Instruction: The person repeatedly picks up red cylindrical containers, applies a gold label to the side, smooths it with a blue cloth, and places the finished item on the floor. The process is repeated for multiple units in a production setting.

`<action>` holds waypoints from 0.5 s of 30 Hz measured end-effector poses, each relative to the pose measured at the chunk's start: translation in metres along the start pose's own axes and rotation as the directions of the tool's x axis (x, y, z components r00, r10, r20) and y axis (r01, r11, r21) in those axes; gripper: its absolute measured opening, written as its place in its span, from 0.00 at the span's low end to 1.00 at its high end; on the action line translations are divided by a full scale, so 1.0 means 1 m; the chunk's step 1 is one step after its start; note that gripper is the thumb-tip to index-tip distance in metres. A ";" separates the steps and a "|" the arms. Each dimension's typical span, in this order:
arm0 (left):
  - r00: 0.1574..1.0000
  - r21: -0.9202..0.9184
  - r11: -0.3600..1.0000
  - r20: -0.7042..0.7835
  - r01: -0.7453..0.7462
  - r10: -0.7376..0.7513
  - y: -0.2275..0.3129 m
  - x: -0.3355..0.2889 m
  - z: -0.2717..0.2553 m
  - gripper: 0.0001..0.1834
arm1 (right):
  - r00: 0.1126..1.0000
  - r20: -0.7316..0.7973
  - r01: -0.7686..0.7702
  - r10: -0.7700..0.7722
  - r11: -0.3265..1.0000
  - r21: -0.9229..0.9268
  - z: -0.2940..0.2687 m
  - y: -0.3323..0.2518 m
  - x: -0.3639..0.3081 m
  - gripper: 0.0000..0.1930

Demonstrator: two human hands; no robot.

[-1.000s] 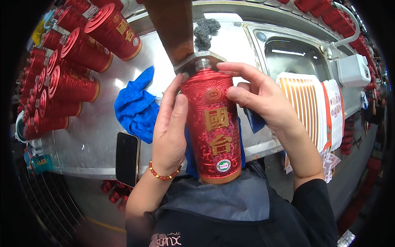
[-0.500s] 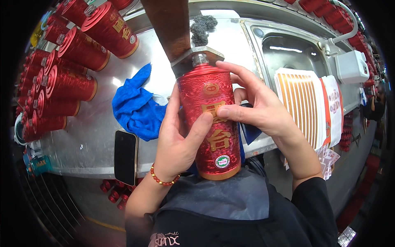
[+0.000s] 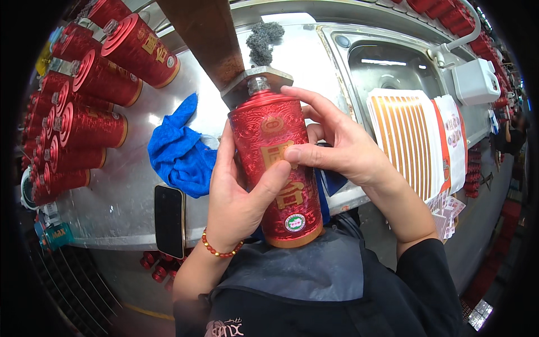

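Since half a second ago, the left hand [image 3: 238, 194] is sliding its thumb further across the front of the red bottle [image 3: 276, 174], while the right hand [image 3: 337, 149] is pressing its thumb onto the gold emblem at the bottle's middle. Both hands are gripping the bottle upright over the near edge of the steel counter [image 3: 129, 208], its neck sitting in a grey metal bracket [image 3: 255, 84] on a brown beam [image 3: 205, 39]. A small round white-and-green sticker [image 3: 294, 222] is showing near the bottle's gold base. Rows of matching red bottles [image 3: 84, 95] are lying on their sides at the left. A crumpled blue cloth [image 3: 177, 151] is lying beside a black phone [image 3: 169, 220]. Right of the hands, a white sheet of orange strip labels [image 3: 407, 137] is resting beside the sink [image 3: 393, 70].
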State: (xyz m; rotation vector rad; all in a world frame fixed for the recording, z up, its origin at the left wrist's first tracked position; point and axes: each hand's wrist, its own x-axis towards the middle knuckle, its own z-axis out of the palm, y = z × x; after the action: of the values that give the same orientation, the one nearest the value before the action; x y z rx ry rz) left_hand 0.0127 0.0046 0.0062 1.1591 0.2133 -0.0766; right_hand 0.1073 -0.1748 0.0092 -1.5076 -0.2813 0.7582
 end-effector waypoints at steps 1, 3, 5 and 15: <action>1.000 0.004 1.000 0.000 0.001 -0.001 0.000 0.000 0.000 0.43 | 1.000 0.003 -0.019 0.019 1.000 -0.004 0.000 -0.001 0.000 0.47; 0.999 0.007 0.999 -0.003 -0.036 0.036 -0.005 -0.001 -0.003 0.44 | 0.998 0.010 -0.058 0.058 0.998 -0.012 0.000 -0.005 -0.001 0.45; 0.999 -0.036 0.998 -0.001 -0.050 0.050 -0.008 -0.001 -0.005 0.43 | 0.998 0.021 -0.060 0.059 0.998 0.032 -0.001 -0.004 -0.001 0.45; 0.996 -0.032 0.996 0.003 -0.084 0.085 -0.009 0.001 -0.008 0.35 | 0.999 0.019 -0.026 0.026 0.999 0.024 0.003 -0.001 -0.001 0.45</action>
State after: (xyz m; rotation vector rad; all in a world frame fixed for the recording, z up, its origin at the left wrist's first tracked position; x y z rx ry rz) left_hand 0.0116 0.0090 -0.0051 1.1345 0.1609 -0.0009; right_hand 0.1049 -0.1728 0.0110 -1.4841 -0.2661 0.7942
